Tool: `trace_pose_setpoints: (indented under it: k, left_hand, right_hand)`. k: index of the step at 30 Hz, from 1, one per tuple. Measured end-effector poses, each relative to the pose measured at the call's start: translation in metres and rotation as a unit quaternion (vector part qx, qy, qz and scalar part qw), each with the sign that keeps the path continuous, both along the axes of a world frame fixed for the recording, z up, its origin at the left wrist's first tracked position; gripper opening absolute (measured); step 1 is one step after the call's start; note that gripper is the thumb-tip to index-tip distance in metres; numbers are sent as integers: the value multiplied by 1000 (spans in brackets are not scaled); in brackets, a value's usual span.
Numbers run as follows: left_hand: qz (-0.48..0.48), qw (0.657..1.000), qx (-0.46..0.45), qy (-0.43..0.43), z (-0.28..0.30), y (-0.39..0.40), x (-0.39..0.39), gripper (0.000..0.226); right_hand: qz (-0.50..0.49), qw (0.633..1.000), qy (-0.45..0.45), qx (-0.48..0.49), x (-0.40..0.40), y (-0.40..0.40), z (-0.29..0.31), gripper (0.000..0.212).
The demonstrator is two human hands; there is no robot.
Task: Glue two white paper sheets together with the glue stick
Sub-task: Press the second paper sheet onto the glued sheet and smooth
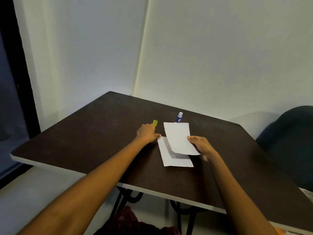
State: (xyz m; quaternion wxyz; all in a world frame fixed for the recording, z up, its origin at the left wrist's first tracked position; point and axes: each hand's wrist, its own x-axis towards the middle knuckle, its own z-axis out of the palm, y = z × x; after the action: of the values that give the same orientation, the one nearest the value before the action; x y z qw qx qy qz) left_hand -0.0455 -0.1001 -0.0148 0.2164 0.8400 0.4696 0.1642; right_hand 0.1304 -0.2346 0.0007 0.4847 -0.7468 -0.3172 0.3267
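Currently mid-alignment, reading left to right. Left hand (pixel 147 133) rests on the table (pixel 84 133) with its thumb tip at the far-left corner of the lower sheet (pixel 169 158); the fingers look relaxed but I can't tell whether they're holding anything. Yellow cap (pixel 155 122) stands just beyond its fingertips. Right hand (pixel 199 144) pinches the upper sheet (pixel 177 138) at its right edge, thumb on top, sheet lifted clear, shadow on the lower one. Glue stick (pixel 179 117) stands uncapped just beyond the far edge of the held sheet, partly hidden by it.

To do it well, my call: keep that lower corner pinned, match the far edges first, lower from the pinch side outward, then smooth away from the grip so no wrinkles trap.

Label on the stick is blue with a small red-white mark; text too small to read.
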Motion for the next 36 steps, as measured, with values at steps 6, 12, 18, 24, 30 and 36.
trace_pose_setpoints:
  k: [6,12,18,24,30,36]
  left_hand:
    - [19,1000,20,-10,0,-2,8,38]
    - [33,991,-82,-97,1,1,14,22]
    - [9,996,-60,-60,7,-2,15,35]
    - [17,999,-35,-19,8,-8,15,37]
    - [36,941,-192,-275,10,-6,13,8]
    - [38,883,-241,-400,15,-5,13,8]
  right_hand:
    - [-7,999,50,13,5,2,-7,24]
    - [17,997,71,26,6,3,-15,18]
    - [23,997,67,27,8,4,-17,16]
    - [16,999,37,14,5,3,-18,18]
    - [16,997,48,65,5,-2,-20,19]
    - [-2,991,77,111,4,-5,-20,15]
